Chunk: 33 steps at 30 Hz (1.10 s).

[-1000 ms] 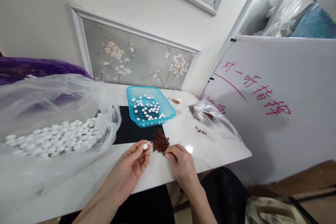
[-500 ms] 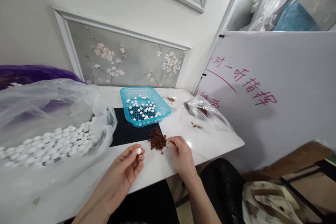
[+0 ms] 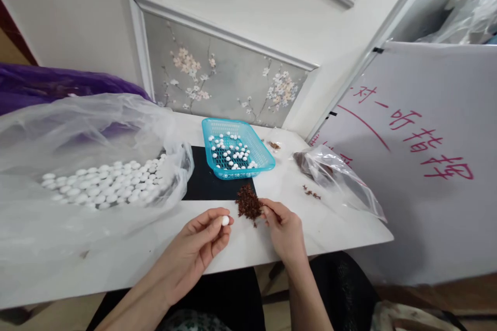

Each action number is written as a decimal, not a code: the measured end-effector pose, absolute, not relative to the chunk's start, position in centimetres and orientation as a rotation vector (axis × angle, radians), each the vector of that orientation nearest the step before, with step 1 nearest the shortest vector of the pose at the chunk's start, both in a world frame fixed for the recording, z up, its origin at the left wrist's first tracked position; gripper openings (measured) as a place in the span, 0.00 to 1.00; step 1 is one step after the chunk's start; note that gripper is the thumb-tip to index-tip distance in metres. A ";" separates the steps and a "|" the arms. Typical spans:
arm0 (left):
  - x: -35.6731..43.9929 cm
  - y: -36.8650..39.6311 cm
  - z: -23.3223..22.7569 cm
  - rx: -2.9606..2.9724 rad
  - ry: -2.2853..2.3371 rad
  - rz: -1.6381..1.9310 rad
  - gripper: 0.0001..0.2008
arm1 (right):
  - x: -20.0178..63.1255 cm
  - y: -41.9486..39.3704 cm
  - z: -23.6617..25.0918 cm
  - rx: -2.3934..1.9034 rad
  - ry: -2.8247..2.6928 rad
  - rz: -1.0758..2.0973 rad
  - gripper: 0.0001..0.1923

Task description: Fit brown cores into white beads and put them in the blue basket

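My left hand (image 3: 202,245) pinches a small white bead (image 3: 225,220) between thumb and fingertips, just above the white table (image 3: 334,227). My right hand (image 3: 285,230) rests on the table with its fingertips pinched at the right edge of a small pile of reddish-brown bits (image 3: 248,202); what they hold is too small to tell. Behind the pile a turquoise plastic basket (image 3: 236,151) holds several white beads and sits partly on a black mat (image 3: 204,182).
A large clear plastic bag (image 3: 85,165) full of white beads lies at the left. A smaller clear bag (image 3: 337,178) with brown bits lies at the right, with loose bits (image 3: 311,193) near it. A white board with red writing (image 3: 419,139) stands at the right.
The view shifted left and up. My left hand still holds the white bead. My right hand slid from the pile's front to its right edge.
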State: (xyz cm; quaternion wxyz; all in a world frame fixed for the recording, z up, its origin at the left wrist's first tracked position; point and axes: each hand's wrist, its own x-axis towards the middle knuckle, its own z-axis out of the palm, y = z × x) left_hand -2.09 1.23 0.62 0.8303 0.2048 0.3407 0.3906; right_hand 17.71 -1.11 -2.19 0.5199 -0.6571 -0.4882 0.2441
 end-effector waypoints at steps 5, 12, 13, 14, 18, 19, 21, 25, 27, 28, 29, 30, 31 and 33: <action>-2.1 1.2 0.5 0.441 0.698 0.832 0.06 | 18.4 -1.2 -2.1 -1.623 -1.158 0.566 0.14; -2.0 1.1 0.7 0.440 0.674 0.831 0.05 | 18.4 -1.1 -2.1 -1.526 -1.150 0.635 0.09; -2.0 1.1 0.7 0.439 0.676 0.832 0.05 | 18.2 -1.2 -2.0 -1.511 -1.147 0.645 0.08; -1.9 1.1 0.6 0.437 0.677 0.833 0.05 | 17.9 -1.4 -1.8 -1.500 -1.147 0.657 0.08; -1.9 1.0 0.3 0.447 0.670 0.831 0.07 | 15.5 -2.6 -0.2 -1.382 -1.186 0.816 0.05; -2.0 1.0 0.2 0.452 0.662 0.829 0.07 | 14.8 -2.8 0.2 -1.330 -1.213 0.870 0.04; -2.0 1.0 0.1 0.453 0.647 0.830 0.09 | 13.6 -3.0 0.9 -1.240 -1.278 0.919 0.02; -2.1 1.0 0.1 0.452 0.612 0.841 0.07 | 12.6 -3.1 1.3 -1.106 -1.300 0.929 0.01; -2.1 1.0 0.2 0.457 0.610 0.841 0.05 | 12.5 -3.2 1.3 -1.067 -1.268 0.951 0.01; -2.1 1.0 0.2 0.454 0.612 0.842 0.05 | 12.5 -3.2 1.3 -1.062 -1.258 0.954 0.01; -2.2 1.0 0.3 0.449 0.615 0.845 0.06 | 12.4 -3.3 1.4 -1.063 -1.254 0.952 0.01; -2.2 1.0 0.2 0.445 0.615 0.847 0.06 | 12.4 -3.3 1.4 -1.066 -1.252 0.956 0.01; -2.2 1.0 0.2 0.443 0.615 0.849 0.07 | 12.3 -3.3 1.5 -1.066 -1.244 0.969 0.01; -2.3 1.0 0.0 0.449 0.608 0.844 0.07 | 12.1 -3.2 1.6 -1.060 -1.202 1.018 0.01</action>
